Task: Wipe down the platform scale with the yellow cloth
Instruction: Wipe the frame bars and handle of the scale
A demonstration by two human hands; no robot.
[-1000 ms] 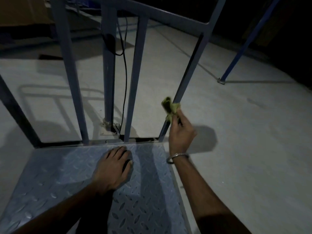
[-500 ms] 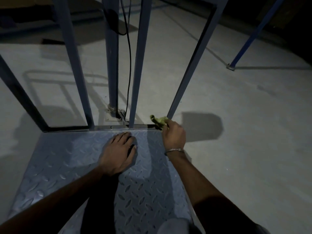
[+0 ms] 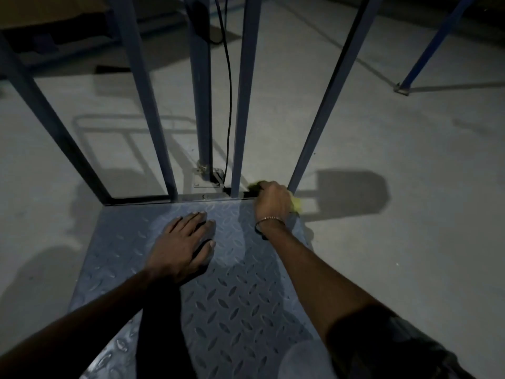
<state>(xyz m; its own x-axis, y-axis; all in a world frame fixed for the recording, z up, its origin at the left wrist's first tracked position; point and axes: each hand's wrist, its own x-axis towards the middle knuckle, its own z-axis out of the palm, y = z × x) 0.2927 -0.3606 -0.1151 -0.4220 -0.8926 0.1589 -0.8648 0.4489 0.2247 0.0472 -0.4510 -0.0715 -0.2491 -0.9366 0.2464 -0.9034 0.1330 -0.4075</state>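
While the right hand [image 3: 272, 199] is closed around the yellow cloth [image 3: 297, 204], it presses down at the far right corner of the platform scale [image 3: 235, 296], right where the rear frame bar meets the outer upright. Only scraps of the cloth show: a bright patch sticking out past the hand on the right and a dimmer bit by the fingertips. A thin metal bangle [image 3: 269, 220] circles that wrist. The left hand [image 3: 185, 244] lies open, palm down and fingers spread, flat on the diamond-tread plate near the middle of its far edge, gripping nothing. Both forearms reach in from the bottom of the view across the plate. Behind the hands rise the blue railing bars [image 3: 246, 91] of the scale's back frame, with the central post [image 3: 202, 105] bolted to a small base bracket and a black cable [image 3: 229, 105] running down beside it. All of this sits on a pale concrete floor [image 3: 410, 242], where hard shadows fall. A separate blue strut [image 3: 426, 53] slants down at the upper right.
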